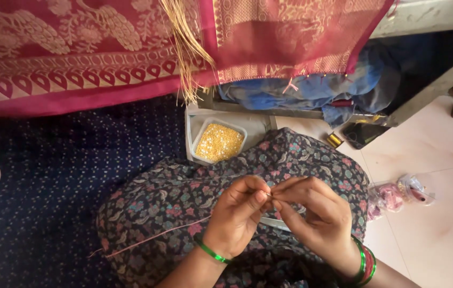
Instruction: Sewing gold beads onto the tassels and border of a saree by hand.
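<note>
Thin pink thread (154,236) — taut, slanting across the floral lap — fingertip-pinched.

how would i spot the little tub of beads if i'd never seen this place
Start at the big red and gold patterned cloth hanging across the top, and follow its loose gold fringe straight down. Just under it, above the person's flowered lap, sits the small white tub in a pale tray. It alone is heaped with tiny yellow-gold beads.

Soft daylight falls from the right, brightening the pale floor (439,224); left side dimmer, edges slightly stretched, focus mostly sharp
</note>
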